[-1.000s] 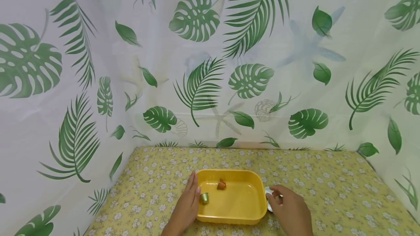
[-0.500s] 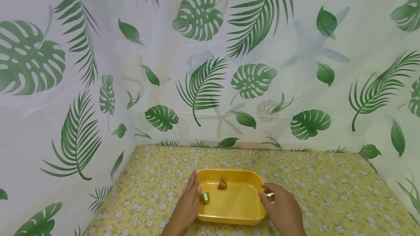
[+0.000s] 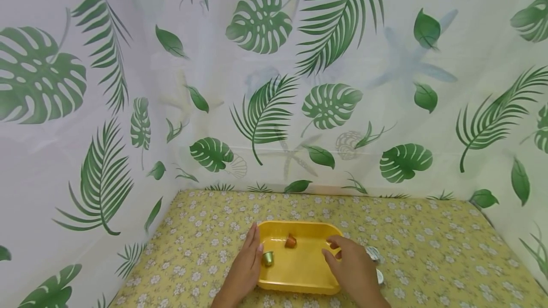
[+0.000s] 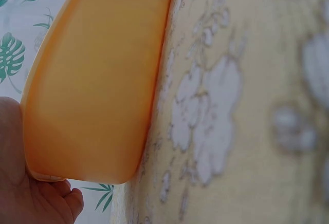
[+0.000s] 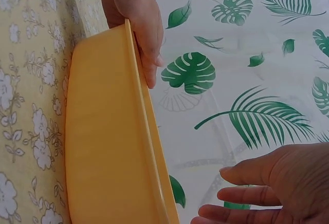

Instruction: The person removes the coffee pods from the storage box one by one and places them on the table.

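A yellow plastic tray (image 3: 299,282) stands on the table in front of me. Inside it lie an orange-brown coffee capsule (image 3: 290,241) near the back and a green-gold coffee capsule (image 3: 268,258) by the left wall. My left hand (image 3: 241,267) holds the tray's left end, thumb over the rim and fingers along the outside. Above the tray's right side is my right hand (image 3: 353,265), thumb and fingers spread apart. No held thing shows between the right fingers (image 5: 252,194) in the right wrist view. The palm side is partly hidden.
Two silvery-white round lids, likely of capsules, show just right of my right hand: the farther lid (image 3: 373,253) and the nearer lid (image 3: 380,277). A yellow floral cloth (image 3: 436,251) covers the table. Leaf-printed white sheeting (image 3: 274,122) hangs behind and at the sides.
My right hand has moved left from beside the tray to above its right side. Its fingers have parted, and two lids have come into view behind it. My left hand stays in place.
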The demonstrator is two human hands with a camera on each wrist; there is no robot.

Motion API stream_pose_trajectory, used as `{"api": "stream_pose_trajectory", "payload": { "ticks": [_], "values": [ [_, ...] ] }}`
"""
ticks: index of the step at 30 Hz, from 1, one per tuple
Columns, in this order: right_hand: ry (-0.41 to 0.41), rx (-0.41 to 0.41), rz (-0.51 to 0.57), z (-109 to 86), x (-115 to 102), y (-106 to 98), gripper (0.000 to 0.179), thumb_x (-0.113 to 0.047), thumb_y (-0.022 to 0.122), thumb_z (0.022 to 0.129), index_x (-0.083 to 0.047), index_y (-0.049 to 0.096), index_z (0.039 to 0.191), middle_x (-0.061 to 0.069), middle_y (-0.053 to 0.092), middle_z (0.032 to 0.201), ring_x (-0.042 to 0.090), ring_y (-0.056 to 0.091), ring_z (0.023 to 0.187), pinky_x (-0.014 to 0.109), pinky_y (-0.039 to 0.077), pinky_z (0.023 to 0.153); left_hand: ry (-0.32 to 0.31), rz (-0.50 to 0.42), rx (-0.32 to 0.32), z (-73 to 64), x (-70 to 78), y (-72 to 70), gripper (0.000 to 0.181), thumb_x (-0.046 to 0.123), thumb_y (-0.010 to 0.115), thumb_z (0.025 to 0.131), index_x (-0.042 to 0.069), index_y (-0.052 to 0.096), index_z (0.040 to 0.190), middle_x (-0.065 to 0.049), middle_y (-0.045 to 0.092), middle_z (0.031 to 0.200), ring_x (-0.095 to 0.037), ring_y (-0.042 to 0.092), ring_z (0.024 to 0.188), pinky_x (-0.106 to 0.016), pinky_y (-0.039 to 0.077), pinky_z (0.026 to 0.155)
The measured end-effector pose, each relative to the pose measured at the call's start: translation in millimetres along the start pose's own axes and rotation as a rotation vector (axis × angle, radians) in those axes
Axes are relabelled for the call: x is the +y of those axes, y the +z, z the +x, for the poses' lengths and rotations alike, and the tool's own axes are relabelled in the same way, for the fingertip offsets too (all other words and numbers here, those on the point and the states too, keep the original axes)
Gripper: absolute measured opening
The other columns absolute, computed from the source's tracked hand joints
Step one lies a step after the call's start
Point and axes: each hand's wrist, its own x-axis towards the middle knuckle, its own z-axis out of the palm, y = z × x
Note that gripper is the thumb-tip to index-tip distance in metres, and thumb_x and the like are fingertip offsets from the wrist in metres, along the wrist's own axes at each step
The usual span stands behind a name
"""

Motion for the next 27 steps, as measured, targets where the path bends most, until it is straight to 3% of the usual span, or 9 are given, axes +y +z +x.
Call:
{"api": "stream_pose_trajectory", "payload": {
  "ticks": [11,21,27],
  "values": [
    [0.004,-0.08,-0.047,10.6,-15.1,12.5,0.031,-0.026,0.08,0.089,-0.01,0.074,0.116,0.005,0.074,0.102,0.018,0.068,0.078,0.036,0.056,0.059,-0.002,-0.002,0.006,1.3,-2.7,1.7,0.06,0.038,0.025,0.114,0.003,0.016,0.161,0.001,0.0,0.169,-0.028,0.014,0.154,-0.052,0.021,0.122],
    [-0.065,-0.062,-0.096,11.8,-25.3,24.2,0.032,-0.026,0.081,0.088,-0.01,0.074,0.115,0.005,0.074,0.101,0.016,0.067,0.074,0.031,0.054,0.055,0.012,-0.002,0.009,0.5,-3.3,2.2,0.058,0.033,0.028,0.114,0.003,0.016,0.161,0.001,0.0,0.169,-0.028,0.014,0.154,-0.052,0.021,0.122],
    [-0.064,-0.104,-0.088,19.6,-25.8,32.8,0.036,-0.026,0.081,0.088,-0.009,0.074,0.118,0.006,0.074,0.102,0.018,0.068,0.077,0.033,0.055,0.057,0.006,0.001,0.01,1.5,-2.6,1.5,0.058,0.034,0.027,0.114,0.002,0.017,0.161,0.0,0.0,0.169,-0.028,0.014,0.154,-0.051,0.02,0.122]
  ]
}}
